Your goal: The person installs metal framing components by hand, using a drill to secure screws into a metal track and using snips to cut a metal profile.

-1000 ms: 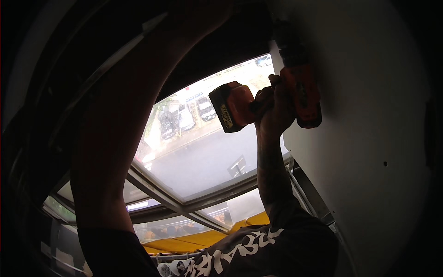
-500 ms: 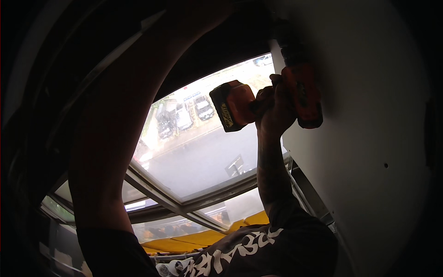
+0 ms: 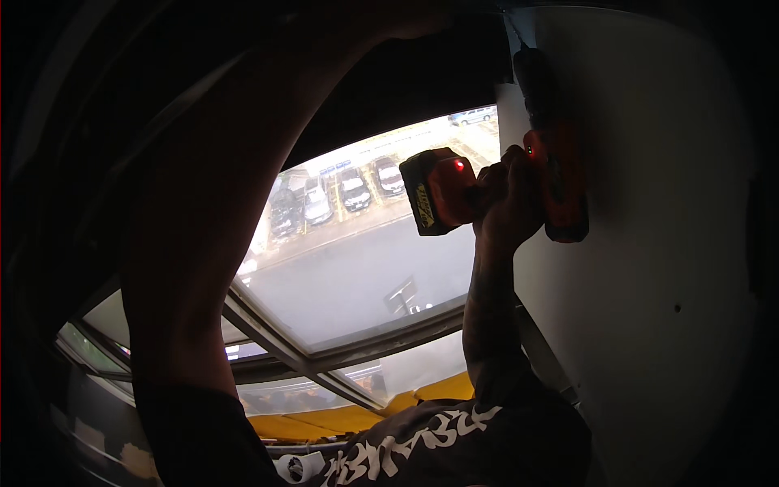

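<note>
My right hand [image 3: 510,199] is wrapped around the handle of an orange and black cordless drill [image 3: 564,183]. Its battery end [image 3: 442,191] points left and shows a small red light. The dark chuck [image 3: 531,77] points up along a pale panel, and a thin bit [image 3: 514,32] reaches into a lit patch at the top corner. My left arm [image 3: 219,162] stretches up the left side. The left hand [image 3: 422,26] is in deep shadow at the top edge, so its fingers and anything in them cannot be made out.
A pale wall panel [image 3: 633,243] with a small dark hole [image 3: 677,308] stands close on the right. Behind my arms is a framed window [image 3: 349,276], with parked cars [image 3: 355,188] beyond it. Yellow material [image 3: 316,424] lies along the bottom. Dark structure fills the upper left.
My right hand and the drill have shifted slightly right and down in the picture. A red light now shows on the battery, and the corner by the bit is lit. The left arm stays raised.
</note>
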Available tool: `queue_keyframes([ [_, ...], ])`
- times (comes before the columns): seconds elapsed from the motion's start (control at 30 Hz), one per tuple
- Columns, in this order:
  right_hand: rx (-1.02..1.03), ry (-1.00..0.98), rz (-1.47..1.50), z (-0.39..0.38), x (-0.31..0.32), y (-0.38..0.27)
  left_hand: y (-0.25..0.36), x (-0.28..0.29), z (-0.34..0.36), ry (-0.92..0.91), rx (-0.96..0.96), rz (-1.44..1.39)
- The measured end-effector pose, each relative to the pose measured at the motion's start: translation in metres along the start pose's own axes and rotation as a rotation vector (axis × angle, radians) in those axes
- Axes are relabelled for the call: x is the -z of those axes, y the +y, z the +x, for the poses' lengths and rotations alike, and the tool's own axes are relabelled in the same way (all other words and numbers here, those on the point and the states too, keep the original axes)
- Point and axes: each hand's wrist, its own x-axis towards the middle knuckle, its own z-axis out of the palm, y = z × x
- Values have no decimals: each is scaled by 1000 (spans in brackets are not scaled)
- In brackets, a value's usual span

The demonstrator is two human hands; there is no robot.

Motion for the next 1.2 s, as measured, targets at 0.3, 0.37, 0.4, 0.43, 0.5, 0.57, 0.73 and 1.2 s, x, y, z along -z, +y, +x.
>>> queue_keyframes([
  [0.3, -89, -6, 199, -4, -16, -14, 0, -2, 11, 7, -51, -29],
  [0.37, -68, -11, 161, -4, -17, -12, 0, -2, 11, -7, -45, -50],
  [0.4, -46, -8, 123, -5, -17, -12, -1, 0, 11, -24, -46, -72],
  [0.43, -44, -14, 125, -6, -18, -13, -1, 2, 10, -20, -42, -69],
  [0.5, -53, -31, 113, -7, -18, -14, -1, 1, 11, -58, -24, -122],
  [0.57, -38, -12, 96, -8, -21, -15, -1, 1, 12, -65, -29, -125],
  [0.73, -17, -65, 112, -8, -17, -14, 1, 7, 7, -69, 24, -215],
  [1.2, -50, 68, 171, -13, -31, -17, 1, -1, 13, -49, -21, -194],
])
